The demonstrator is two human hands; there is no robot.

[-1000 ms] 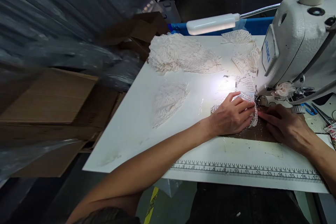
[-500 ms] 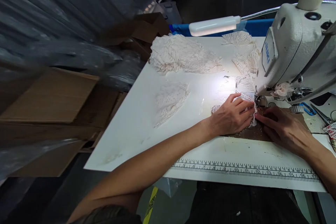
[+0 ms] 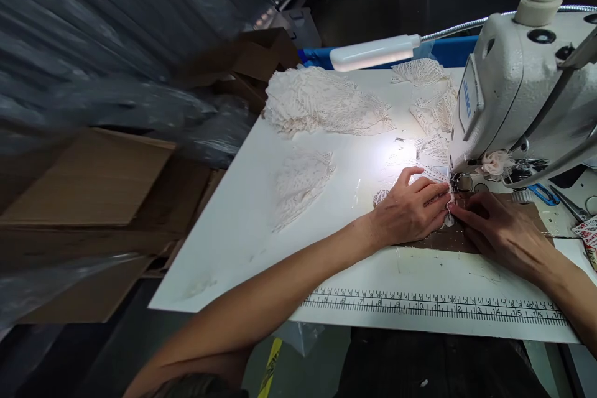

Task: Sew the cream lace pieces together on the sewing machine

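A strip of white lace [image 3: 449,220] runs under the needle area of a white sewing machine [image 3: 506,84]. My left hand [image 3: 410,208] lies over this lace just left of the needle, its fingers bent and holding the cloth down. From the other side my right hand [image 3: 501,227] pinches the lace's near edge between thumb and forefinger, close to the left fingertips. Both hands rest above a brown plate [image 3: 471,239] on the table. The part of the lace beneath my left palm is hidden.
A lace heap [image 3: 321,99] lies at the back of the white table [image 3: 224,261], with a smaller lace piece [image 3: 303,183] nearer. More lace [image 3: 433,109] is beside the machine. A lamp [image 3: 375,53] hangs over it. Scissors [image 3: 569,204] lie right; cardboard boxes [image 3: 93,180] stand left.
The camera view has shifted slightly, so the machine sits a little further left in the picture. Both hands keep nearly the same place and hold on the lace.
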